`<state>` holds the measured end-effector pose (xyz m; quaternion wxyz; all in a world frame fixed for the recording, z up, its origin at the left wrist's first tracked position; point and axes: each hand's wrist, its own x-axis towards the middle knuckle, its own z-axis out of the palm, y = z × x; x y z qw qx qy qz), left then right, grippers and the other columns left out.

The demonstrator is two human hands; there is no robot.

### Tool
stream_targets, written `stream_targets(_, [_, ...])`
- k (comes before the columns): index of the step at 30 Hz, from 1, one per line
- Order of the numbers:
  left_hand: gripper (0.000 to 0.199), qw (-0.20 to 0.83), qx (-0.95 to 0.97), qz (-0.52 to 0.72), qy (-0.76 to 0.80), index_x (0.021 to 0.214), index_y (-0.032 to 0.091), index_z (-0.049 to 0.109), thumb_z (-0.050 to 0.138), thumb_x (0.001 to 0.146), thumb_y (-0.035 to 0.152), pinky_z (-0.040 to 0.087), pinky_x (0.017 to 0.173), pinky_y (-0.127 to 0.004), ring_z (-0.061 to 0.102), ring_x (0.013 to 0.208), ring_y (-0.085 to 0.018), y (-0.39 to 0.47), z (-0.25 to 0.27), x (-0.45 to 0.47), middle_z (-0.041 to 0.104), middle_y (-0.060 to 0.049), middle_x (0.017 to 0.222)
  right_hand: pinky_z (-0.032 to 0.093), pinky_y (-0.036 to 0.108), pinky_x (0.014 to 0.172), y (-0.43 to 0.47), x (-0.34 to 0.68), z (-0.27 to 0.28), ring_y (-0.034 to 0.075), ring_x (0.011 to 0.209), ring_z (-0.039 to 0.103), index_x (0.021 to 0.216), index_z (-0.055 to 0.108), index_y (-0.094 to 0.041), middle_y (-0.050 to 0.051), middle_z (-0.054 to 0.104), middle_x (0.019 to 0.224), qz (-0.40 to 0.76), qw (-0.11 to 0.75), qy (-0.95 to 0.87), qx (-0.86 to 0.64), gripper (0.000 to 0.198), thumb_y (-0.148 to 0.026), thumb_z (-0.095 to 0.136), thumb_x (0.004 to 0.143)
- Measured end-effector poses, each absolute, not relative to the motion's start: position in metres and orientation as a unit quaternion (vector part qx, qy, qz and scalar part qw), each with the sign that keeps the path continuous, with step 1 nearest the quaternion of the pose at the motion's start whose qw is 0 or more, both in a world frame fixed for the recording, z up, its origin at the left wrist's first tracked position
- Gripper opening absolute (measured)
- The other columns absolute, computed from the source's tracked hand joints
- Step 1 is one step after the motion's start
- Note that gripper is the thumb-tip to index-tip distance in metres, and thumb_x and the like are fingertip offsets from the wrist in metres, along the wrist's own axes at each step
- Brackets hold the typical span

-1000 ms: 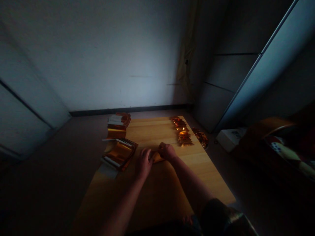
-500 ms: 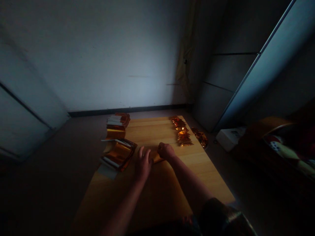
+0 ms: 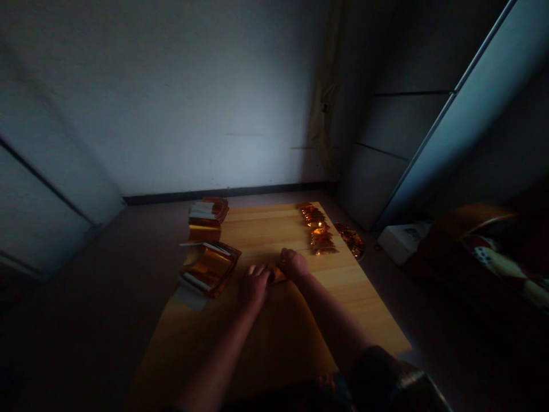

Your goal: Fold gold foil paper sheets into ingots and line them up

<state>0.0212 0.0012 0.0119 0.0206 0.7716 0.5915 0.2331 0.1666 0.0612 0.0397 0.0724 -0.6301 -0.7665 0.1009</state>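
Observation:
A gold foil paper sheet (image 3: 278, 276) lies between my hands on the wooden table, its near-left part curled up into a roll. My left hand (image 3: 252, 288) is closed on the sheet's left end, fingers bent over it. At the far-right end my right hand (image 3: 294, 264) is closed in a pinch on the same sheet; its fingertips are partly hidden. Just left of my left hand lies a stack of gold foil sheets (image 3: 210, 266) with white edges. Dim light makes the paper's folds hard to read.
The wooden table (image 3: 351, 297) bears a row of folded gold foil pieces (image 3: 319, 232) at its far right. More foil sheets (image 3: 205, 230) lie at the far left. Beyond the right edge is a heap of foil pieces (image 3: 351, 240), and a white box (image 3: 398, 243) stands on the floor.
My left hand's fingers have come down and closed on the sheet, whose left part now curls into a roll. My right hand has stayed almost in place.

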Motion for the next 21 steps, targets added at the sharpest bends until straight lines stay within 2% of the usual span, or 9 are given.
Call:
stream_targets(16, [0.027,-0.006,0.761,0.225,0.608,0.100,0.026,0.066,0.046,0.084,0.016,0.044,0.082,-0.038,0.055,0.098,-0.024,0.0019,0.0072,0.0214,0.063,-0.006,0.116,0.040,0.023,0.062,0.0540,0.1701,0.0363,0.015,0.079,0.062,0.101,0.057,-0.019,0.009,0.062,0.098,0.067,0.073,-0.773,-0.626,0.022,-0.033,0.043,0.093])
stream_targets(21, [0.027,0.002,0.757,0.244,0.606,0.103,0.024,0.065,0.047,0.084,0.018,0.045,0.083,-0.039,0.055,0.098,-0.024,0.0032,0.0050,0.0205,0.062,-0.008,0.117,0.039,0.023,0.059,0.0500,0.1705,0.0317,0.014,0.072,0.061,0.097,0.057,-0.019,0.008,0.062,0.093,0.064,0.089,-0.780,-0.616,0.023,-0.025,0.035,0.095])
